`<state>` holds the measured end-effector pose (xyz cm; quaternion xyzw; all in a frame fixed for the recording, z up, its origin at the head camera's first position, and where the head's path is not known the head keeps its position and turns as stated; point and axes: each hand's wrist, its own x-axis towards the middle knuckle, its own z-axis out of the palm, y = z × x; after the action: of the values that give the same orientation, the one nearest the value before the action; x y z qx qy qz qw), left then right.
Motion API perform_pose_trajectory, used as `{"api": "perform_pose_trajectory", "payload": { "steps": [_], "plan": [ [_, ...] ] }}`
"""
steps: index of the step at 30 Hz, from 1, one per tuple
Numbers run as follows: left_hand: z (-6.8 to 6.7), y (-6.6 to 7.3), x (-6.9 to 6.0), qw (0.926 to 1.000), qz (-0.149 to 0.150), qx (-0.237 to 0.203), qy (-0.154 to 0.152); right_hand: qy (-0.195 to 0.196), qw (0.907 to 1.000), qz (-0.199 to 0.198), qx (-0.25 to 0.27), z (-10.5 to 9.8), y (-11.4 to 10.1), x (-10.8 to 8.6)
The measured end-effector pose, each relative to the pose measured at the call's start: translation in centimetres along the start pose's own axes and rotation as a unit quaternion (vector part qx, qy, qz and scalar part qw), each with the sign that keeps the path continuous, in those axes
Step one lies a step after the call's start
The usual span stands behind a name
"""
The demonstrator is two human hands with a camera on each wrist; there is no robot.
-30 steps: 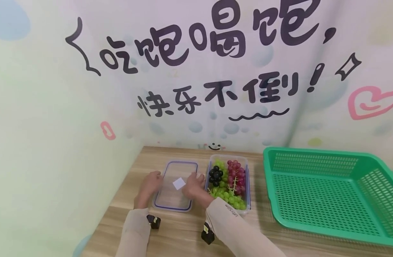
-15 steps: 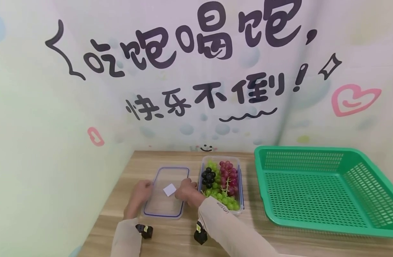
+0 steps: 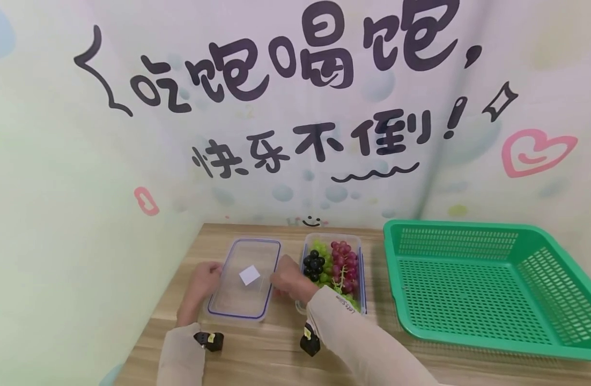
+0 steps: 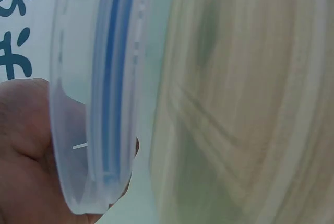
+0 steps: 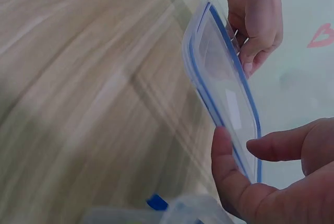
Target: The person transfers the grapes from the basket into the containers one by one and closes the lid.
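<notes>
A clear plastic lid [image 3: 237,297] with a blue sealing ring and a white square sticker [image 3: 249,275] is raised off the table. My left hand [image 3: 202,282] grips its left edge; in the left wrist view the thumb side of that hand [image 4: 26,151] shows behind the lid's rim [image 4: 109,93]. At the opposite edge my right hand [image 3: 290,276] pinches the lid between thumb and fingers, plain in the right wrist view. Right of the lid stands a clear food container [image 3: 331,236] holding black grapes [image 3: 314,262], red grapes [image 3: 344,260] and green grapes [image 3: 319,246]. My right forearm partly hides it.
A large green plastic basket [image 3: 469,338] stands on the wooden table [image 3: 247,343] at the right. Behind the table rises a wall [image 3: 276,203] with printed lettering, and another wall [image 3: 83,241] borders the left side.
The lid has come up from the table and shifted slightly left and away, carried by both hands. The container and basket stay in place; the head view has swung a little.
</notes>
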<state>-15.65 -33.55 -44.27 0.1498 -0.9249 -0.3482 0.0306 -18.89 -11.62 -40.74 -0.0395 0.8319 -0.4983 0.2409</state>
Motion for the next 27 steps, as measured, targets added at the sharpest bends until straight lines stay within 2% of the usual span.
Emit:
{"api": "perform_pose_trajectory", "payload": {
  "steps": [7,15,23,27],
  "plan": [
    [-1.1,1.6,0.2,0.9996,0.018,-0.006,0.022,-0.003,0.9993,-0.023,0.030,-1.6,-0.6,0.1],
    [-2.4,4.9,0.8,0.9977,0.042,-0.026,0.046,0.012,0.9942,-0.049,0.095,-4.2,-1.5,0.5],
    [-2.4,8.8,1.8,0.9918,0.083,-0.062,0.075,0.034,0.9896,-0.068,0.122,-7.8,-2.1,0.9],
    [-2.0,10.4,2.4,0.9882,0.100,-0.076,0.087,0.036,0.9883,-0.062,0.135,-9.6,-2.4,0.8]
  ]
}}
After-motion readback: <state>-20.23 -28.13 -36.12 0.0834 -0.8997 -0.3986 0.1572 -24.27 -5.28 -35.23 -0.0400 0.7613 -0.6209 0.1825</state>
